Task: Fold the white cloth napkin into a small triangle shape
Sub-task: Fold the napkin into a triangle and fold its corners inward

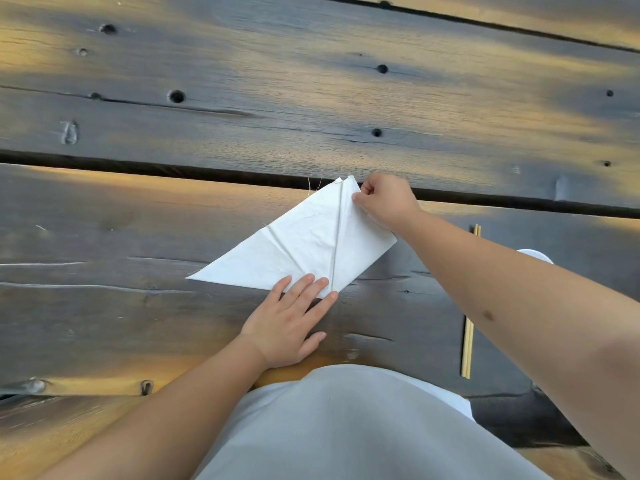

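Observation:
The white cloth napkin (304,245) lies flat on the dark wooden table (138,220), folded into a wide triangle whose right flap is turned up to the top point. Creases run across it. My left hand (294,320) rests flat, fingers apart, pressing the napkin's lower tip near the fold line. My right hand (384,199) pinches the flap's upper corner near the top point, beside the gap between planks.
A pair of wooden chopsticks (468,341) lies on the table to the right, partly hidden by my right forearm. A white round object (535,256) peeks out behind that arm. A dark gap (138,166) runs between planks just beyond the napkin.

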